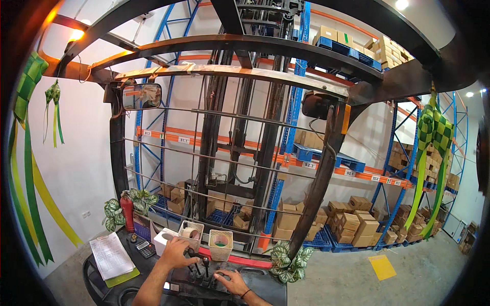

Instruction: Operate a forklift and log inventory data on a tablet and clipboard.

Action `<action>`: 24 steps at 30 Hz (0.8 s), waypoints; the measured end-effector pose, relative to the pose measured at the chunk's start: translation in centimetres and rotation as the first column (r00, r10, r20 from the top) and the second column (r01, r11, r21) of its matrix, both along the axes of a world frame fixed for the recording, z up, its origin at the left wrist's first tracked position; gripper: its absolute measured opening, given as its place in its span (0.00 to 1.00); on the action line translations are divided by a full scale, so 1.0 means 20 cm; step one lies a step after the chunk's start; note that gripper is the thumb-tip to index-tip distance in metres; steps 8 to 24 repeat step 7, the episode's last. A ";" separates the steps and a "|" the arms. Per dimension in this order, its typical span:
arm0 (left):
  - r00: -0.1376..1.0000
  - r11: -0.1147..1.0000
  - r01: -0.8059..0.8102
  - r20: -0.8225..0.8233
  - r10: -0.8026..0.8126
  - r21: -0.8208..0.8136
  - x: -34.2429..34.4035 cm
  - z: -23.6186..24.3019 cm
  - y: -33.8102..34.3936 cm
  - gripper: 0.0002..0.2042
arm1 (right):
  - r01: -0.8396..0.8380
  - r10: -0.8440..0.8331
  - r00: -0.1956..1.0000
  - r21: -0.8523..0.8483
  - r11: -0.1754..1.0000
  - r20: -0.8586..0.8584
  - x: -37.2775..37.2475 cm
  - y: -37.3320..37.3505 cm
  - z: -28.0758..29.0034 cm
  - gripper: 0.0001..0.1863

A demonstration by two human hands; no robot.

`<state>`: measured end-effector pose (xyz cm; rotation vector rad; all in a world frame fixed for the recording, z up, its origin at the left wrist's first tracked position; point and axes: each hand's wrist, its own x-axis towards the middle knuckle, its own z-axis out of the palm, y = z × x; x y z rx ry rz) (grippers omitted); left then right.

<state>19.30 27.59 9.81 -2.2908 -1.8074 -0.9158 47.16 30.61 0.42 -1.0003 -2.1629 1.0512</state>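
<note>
Inside a forklift cab, my left hand (pixel 177 253) reaches over the dashboard. Its fingers curl round a black-knobbed lever (pixel 192 253) in front of the white box. Just right of it stands another black control lever (pixel 206 264), apart from my right hand. My right hand (pixel 233 282), with a dark band at the wrist, lies on the dashboard with its fingers stretched toward the levers. Nothing shows in its grasp. Behind the levers are a white box (pixel 162 239) and two mesh baskets, the right basket (pixel 220 246) holding a roll of tape.
A clipboard with papers (pixel 111 257), a calculator (pixel 146 249) and a red fire extinguisher (pixel 126 210) sit at left. Beyond the bars rises the mast (pixel 209 132). Racks hold pallets of cartons (pixel 352 227). Leafy plants (pixel 290 261) flank the dashboard. A yellow sheet (pixel 382 267) lies on the floor.
</note>
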 end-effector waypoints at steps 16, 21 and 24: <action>1.000 1.000 -0.002 -0.007 0.002 -0.006 0.01 0.03 -0.02 0.26 | -0.044 0.046 0.999 -0.051 0.998 0.028 0.01 0.05 -0.06 0.28; 1.000 1.000 -0.002 -0.007 0.002 -0.006 0.01 0.03 -0.02 0.26 | -0.044 0.046 0.999 -0.051 0.998 0.028 0.01 0.05 -0.06 0.28; 1.000 1.000 -0.002 -0.007 0.002 -0.006 0.01 0.03 -0.02 0.26 | -0.044 0.046 0.999 -0.051 0.998 0.028 0.01 0.05 -0.06 0.28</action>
